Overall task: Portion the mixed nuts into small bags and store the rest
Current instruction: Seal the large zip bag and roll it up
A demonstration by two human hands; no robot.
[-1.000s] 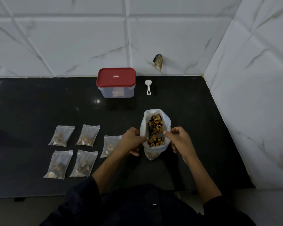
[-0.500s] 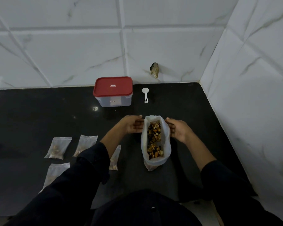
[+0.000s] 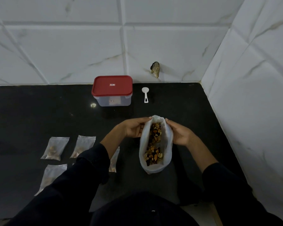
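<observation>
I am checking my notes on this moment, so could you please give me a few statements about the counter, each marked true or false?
1. Both hands hold the large bag of mixed nuts, the left hand and right hand on opposite sides. True.
2. The container's red lid is off. False: it sits closed on the container.
3. The white scoop lies right of the container. True.
4. The scoop is inside the large bag. False: it lies on the black counter.
5. Small filled bags lie left of the large bag. True.
</observation>
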